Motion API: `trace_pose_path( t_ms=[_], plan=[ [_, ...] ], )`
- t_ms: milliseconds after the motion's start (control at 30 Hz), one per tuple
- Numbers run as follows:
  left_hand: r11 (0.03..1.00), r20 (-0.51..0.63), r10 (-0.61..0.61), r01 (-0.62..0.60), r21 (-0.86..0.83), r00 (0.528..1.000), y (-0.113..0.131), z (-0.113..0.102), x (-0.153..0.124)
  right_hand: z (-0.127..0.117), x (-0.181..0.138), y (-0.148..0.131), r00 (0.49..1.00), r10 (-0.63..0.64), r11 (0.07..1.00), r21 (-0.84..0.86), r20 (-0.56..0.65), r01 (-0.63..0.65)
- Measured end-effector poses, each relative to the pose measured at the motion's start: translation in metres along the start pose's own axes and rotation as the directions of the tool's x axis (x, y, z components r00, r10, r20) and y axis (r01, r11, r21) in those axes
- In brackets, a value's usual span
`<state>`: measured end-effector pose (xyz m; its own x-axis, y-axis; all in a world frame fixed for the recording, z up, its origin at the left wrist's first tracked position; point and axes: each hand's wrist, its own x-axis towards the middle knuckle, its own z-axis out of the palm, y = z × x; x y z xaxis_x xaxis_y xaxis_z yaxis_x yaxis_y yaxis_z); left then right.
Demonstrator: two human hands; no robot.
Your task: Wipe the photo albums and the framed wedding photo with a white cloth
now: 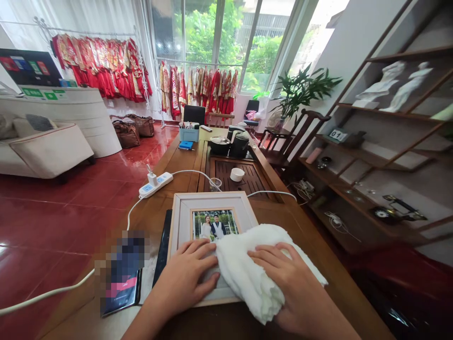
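Note:
A picture frame [182, 208] with a pale mat and a small photo [215, 225] of two people lies face up on the wooden table. My left hand [194, 269] lies flat over its lower left part, fingers stretched out. On the frame's right side rests a folded white towel [244, 264], hiding the lower right corner and part of the photo's edge. My right hand [283, 269] is curled over the towel and grips it against the frame. Left of the frame is a phone [122, 293], partly blurred out, and a dark flat object [163, 245] shows under the frame's left side.
Behind the frame, a white power strip [155, 185] trails cables across the wooden table [166, 163]. A white cup [237, 174] stands on the slatted tea tray [255, 182], before a black kettle [239, 144]. Shelves [371, 160] rise at right; a sofa [53, 151] stands left.

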<state>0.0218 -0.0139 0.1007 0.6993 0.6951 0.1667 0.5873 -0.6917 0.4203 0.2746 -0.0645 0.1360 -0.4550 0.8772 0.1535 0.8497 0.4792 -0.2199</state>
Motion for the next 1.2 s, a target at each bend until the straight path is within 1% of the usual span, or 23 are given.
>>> trace_pose_path(
  t_ms=[133, 333, 433, 500, 567, 633, 800, 900, 967, 1033, 1200],
  plan=[
    [1.000, 0.000, 0.010, -0.010, -0.010, 1.000, -0.001, -0.001, -0.001, 0.007, 0.027, 0.011, 1.000, 0.013, 0.998, -0.068, 0.010, -0.012],
    [1.000, -0.014, 0.027, -0.027, -0.014, 1.000, -0.001, 0.000, -0.002, 0.016, 0.082, 0.030, 0.996, 0.051, 0.976, -0.206, -0.074, -0.065],
    [1.000, -0.018, 0.022, -0.022, -0.013, 1.000, 0.000, 0.000, -0.002, 0.016, 0.093, 0.036, 0.991, 0.066, 0.970, -0.224, -0.117, -0.091],
    [1.000, -0.018, 0.019, -0.019, -0.013, 1.000, 0.000, 0.000, -0.001, 0.016, 0.090, 0.036, 0.990, 0.060, 0.975, -0.205, -0.125, -0.085],
    [1.000, -0.018, 0.017, -0.017, -0.015, 1.000, 0.000, 0.000, -0.001, 0.014, 0.079, 0.032, 0.994, 0.040, 0.985, -0.164, -0.103, -0.057],
    [1.000, -0.019, 0.014, -0.014, -0.018, 1.000, 0.000, 0.000, -0.001, 0.010, 0.062, 0.025, 0.998, 0.024, 0.993, -0.110, -0.064, -0.031],
    [1.000, -0.014, 0.000, -0.001, -0.022, 1.000, -0.001, 0.001, -0.002, 0.000, 0.010, 0.001, 0.999, 0.017, 1.000, -0.016, 0.031, -0.017],
    [1.000, -0.006, 0.000, 0.000, -0.029, 1.000, -0.001, 0.000, -0.002, -0.001, -0.006, -0.005, 0.998, -0.007, 1.000, -0.002, 0.060, 0.007],
    [1.000, -0.002, 0.000, 0.000, -0.029, 1.000, -0.001, 0.000, -0.002, 0.000, -0.004, -0.004, 0.999, 0.018, 1.000, -0.002, 0.036, -0.018],
    [1.000, -0.001, 0.003, -0.003, -0.027, 1.000, -0.001, 0.000, -0.002, 0.002, 0.006, 0.001, 0.999, 0.044, 0.999, -0.015, 0.010, -0.044],
    [0.999, -0.016, 0.017, -0.018, -0.028, 1.000, -0.001, 0.001, -0.003, 0.010, 0.055, 0.021, 0.998, 0.048, 0.989, -0.136, -0.045, -0.054]
  ],
)
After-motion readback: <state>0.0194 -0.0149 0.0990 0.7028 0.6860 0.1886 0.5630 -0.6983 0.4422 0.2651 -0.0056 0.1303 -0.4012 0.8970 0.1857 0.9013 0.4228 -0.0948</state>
